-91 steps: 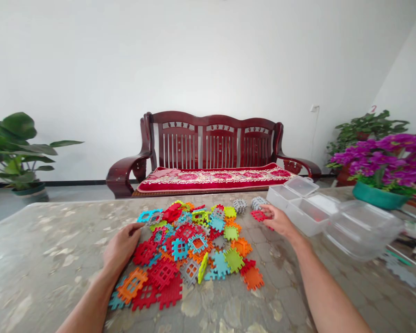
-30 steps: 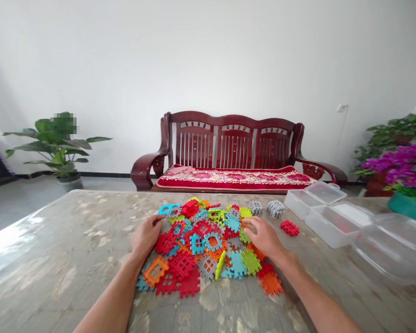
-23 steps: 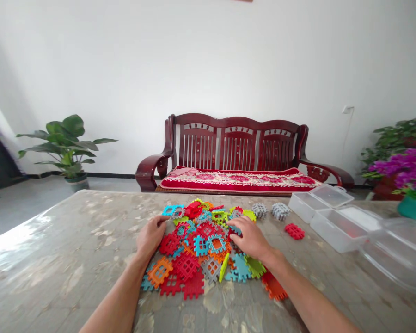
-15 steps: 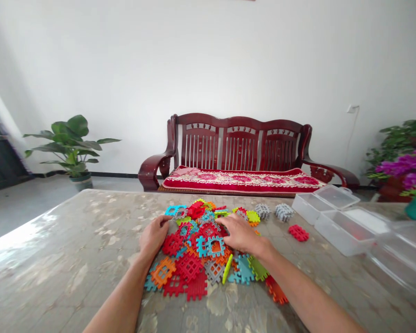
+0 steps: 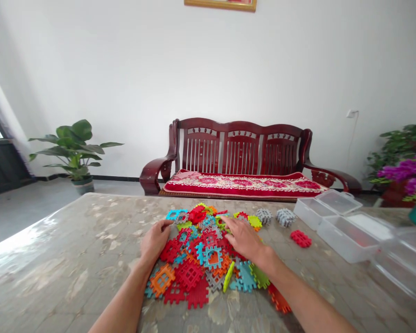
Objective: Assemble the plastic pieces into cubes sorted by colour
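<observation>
Tiles (image 5: 201,266), bright, many-coloured, notch-edged

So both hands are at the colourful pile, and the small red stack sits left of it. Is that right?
Not quite: the head view shows the small red stack right of the colourful pile. The left hand and right hand are indeed at it.

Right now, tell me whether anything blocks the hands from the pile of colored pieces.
Nothing visible does. The right hand is over the pile; the left hand is at its left edge. The red stack and gray stacks sit off to the right.
</observation>
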A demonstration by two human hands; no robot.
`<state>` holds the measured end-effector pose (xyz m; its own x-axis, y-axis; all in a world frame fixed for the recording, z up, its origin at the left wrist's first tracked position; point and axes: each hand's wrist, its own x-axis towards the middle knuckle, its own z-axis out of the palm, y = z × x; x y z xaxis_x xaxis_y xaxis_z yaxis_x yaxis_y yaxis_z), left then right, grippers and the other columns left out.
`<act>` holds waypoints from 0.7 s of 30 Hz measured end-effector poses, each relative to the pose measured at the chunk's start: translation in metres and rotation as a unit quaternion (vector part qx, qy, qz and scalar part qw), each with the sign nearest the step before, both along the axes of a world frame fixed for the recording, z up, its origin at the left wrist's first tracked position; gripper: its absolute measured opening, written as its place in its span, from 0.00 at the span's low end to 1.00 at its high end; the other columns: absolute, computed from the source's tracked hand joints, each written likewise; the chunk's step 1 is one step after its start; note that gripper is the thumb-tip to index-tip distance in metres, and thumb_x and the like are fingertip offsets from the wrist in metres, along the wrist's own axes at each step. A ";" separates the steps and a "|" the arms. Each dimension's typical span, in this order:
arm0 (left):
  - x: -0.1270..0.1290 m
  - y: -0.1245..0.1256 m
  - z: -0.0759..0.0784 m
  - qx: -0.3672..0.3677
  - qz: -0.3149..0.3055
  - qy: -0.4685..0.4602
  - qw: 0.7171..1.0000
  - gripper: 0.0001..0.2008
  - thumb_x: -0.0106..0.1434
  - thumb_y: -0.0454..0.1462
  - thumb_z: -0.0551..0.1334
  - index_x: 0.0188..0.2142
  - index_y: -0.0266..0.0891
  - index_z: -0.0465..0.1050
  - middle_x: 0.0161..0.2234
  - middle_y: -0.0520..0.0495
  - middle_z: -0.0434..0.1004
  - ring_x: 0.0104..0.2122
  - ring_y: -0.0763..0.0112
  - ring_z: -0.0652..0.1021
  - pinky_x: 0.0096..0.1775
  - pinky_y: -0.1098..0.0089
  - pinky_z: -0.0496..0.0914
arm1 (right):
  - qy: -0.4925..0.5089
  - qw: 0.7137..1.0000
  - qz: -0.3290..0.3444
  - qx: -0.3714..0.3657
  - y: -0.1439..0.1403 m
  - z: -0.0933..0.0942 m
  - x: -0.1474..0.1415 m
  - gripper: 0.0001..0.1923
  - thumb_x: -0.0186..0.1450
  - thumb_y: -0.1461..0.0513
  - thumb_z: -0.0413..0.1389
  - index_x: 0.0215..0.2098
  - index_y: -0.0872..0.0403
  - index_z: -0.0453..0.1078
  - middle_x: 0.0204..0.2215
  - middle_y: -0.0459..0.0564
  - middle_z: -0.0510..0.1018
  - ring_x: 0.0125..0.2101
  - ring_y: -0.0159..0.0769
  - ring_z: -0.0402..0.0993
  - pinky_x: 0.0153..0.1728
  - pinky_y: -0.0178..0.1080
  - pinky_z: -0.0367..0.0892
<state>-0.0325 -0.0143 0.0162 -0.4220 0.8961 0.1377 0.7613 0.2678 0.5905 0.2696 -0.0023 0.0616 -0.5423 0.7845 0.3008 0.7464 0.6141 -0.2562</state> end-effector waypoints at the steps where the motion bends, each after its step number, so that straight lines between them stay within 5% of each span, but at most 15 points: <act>1: 0.000 0.000 0.000 0.002 0.001 -0.001 1.000 0.16 0.64 0.39 0.55 0.46 0.47 0.78 0.45 0.50 0.82 0.44 0.62 0.80 0.40 0.70 0.70 | 0.015 1.000 -0.011 -0.010 0.000 -0.001 0.002 0.33 0.59 0.70 0.51 0.62 0.50 0.62 0.48 0.51 0.79 0.46 0.39 0.74 0.51 0.41 0.65; 7: 0.001 -0.001 0.002 -0.006 -0.001 -0.003 1.000 0.16 0.64 0.39 0.55 0.47 0.46 0.78 0.46 0.49 0.82 0.45 0.61 0.79 0.42 0.69 0.70 | 0.002 0.999 -0.022 -0.037 -0.003 -0.007 0.003 0.34 0.57 0.61 0.59 0.62 0.52 0.64 0.55 0.55 0.75 0.53 0.48 0.70 0.55 0.48 0.63; 13: 0.002 -0.002 0.004 -0.012 -0.003 0.007 1.000 0.17 0.65 0.38 0.55 0.48 0.45 0.77 0.48 0.49 0.81 0.47 0.61 0.79 0.42 0.69 0.70 | -0.013 0.999 -0.022 -0.044 -0.005 -0.005 -0.006 0.37 0.55 0.65 0.58 0.64 0.53 0.61 0.54 0.57 0.75 0.53 0.48 0.71 0.55 0.48 0.64; 21: 0.002 -0.002 0.005 -0.011 -0.001 0.003 1.000 0.16 0.64 0.39 0.55 0.47 0.46 0.78 0.46 0.50 0.82 0.45 0.62 0.79 0.41 0.70 0.70 | 0.148 0.989 -0.011 -0.026 0.000 -0.012 -0.007 0.32 0.53 0.71 0.54 0.56 0.46 0.71 0.49 0.50 0.78 0.47 0.39 0.74 0.52 0.42 0.67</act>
<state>-0.0305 -0.0163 0.0208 -0.4200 0.8995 0.1205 0.7650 0.2795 0.5802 0.2624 -0.0024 0.0497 -0.4185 0.8142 0.4024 0.6477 0.5782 -0.4961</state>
